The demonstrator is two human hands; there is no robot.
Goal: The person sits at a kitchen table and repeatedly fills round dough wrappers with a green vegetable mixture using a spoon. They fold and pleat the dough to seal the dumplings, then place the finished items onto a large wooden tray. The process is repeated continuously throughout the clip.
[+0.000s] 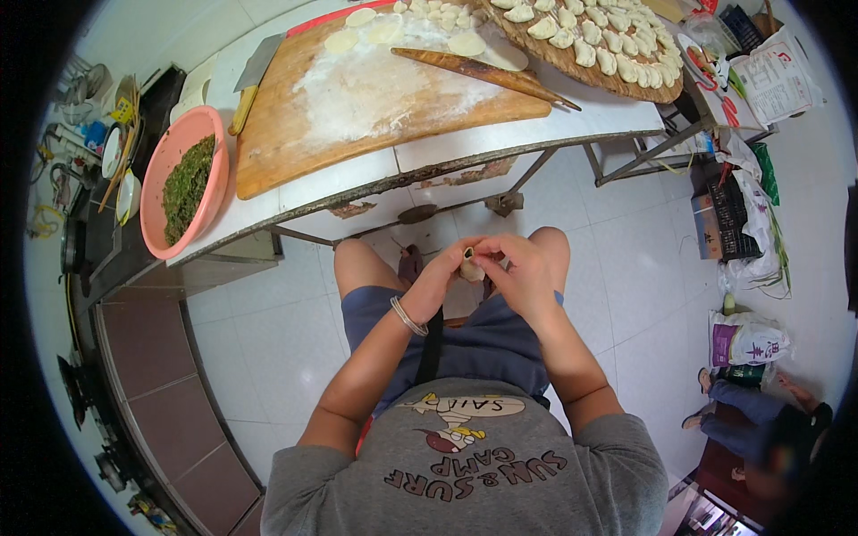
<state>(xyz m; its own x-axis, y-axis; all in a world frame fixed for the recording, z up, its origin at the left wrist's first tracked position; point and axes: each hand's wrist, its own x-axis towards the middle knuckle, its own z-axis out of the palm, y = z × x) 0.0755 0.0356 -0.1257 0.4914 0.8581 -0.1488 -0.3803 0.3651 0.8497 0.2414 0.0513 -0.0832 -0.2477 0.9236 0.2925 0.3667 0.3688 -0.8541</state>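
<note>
White floor tiles (pixel 626 268) run under a white table (pixel 465 147) on a metal frame. On the table lies a large wooden board (pixel 295 134), dusted with flour (pixel 375 85).

Containers: one pink bowl (pixel 170 170) stands at the table's left end, just beside the board, and holds chopped green filling (pixel 186 186) that covers roughly the half nearer the board. One round woven tray (pixel 626 85) at the far right of the table overlaps the board's far corner; it carries finished dumplings (pixel 581 36) packed in rows, too many and too crowded to count with certainty.

Counts on the board: one wooden rolling pin (pixel 483 73) lying across the far right part; four flat round dough wrappers (pixel 384 31) clearly visible along the far edge, with a heap of small dough pieces (pixel 442 13) beyond them, number not determinable. One cleaver (pixel 250 80) lies between bowl and board.

Hands: the left hand (pixel 442 272), with one metal bangle (pixel 408 316) at the wrist, and the right hand (pixel 518 272) meet above the person's knees, below the table's near edge. Both hands have their grip closed by the fingertips on one dumpling (pixel 471 265), held between them with some green filling showing.

Bags and crates (pixel 746 205) stand on the floor at right.
</note>
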